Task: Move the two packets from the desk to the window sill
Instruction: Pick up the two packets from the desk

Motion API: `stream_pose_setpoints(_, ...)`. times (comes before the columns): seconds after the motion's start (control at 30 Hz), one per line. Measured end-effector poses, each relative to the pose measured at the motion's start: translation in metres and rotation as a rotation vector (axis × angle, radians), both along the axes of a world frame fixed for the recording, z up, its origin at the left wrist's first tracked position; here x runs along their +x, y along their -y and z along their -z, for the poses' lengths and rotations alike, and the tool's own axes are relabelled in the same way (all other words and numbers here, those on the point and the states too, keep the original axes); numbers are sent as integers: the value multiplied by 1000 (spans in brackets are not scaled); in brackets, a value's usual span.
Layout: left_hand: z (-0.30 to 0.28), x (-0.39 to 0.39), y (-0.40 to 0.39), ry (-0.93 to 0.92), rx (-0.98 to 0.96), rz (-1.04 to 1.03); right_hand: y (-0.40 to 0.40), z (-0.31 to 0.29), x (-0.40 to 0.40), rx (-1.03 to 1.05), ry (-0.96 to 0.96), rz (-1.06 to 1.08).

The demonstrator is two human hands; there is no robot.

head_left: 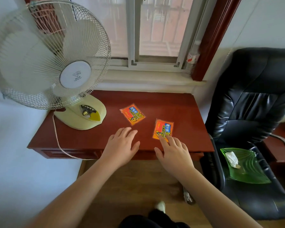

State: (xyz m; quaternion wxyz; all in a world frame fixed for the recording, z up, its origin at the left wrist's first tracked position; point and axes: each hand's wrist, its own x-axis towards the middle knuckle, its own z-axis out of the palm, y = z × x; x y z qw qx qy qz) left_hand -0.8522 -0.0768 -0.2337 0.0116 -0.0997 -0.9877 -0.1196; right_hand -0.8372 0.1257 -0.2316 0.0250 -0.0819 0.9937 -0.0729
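Head view: right hand (174,152), fingers spread, touches near packet (163,129); left hand (122,145) flat, holding nothing.

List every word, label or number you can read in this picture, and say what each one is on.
Left packet: large yellow and white Chinese characters on orange and blue, too blurred to quote.
Right packet, under the right hand's fingertips: the same print, also too blurred to quote.
Fan hub badge: a small emblem and lines of tiny text, unreadable.
Red and white label by the window frame: unreadable.
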Motion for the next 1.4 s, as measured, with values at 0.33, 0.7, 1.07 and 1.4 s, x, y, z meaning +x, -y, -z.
stream_pose_setpoints(0.33,37,-121,-10,102,69,-53,-40,52,-110,-18,183,-61)
stream_pose_setpoints(0.7,94,-193,-30,174,50,-103,-49,97,-196,-10,287,-134)
stream_pose_setpoints(1.07,183,-243,-9,255,-8,-285,-32,145,-225,-91,376,205)
stream_pose_setpoints(1.4,206,-244,36,165,-186,83,-27,153,-242,-277,425,551)
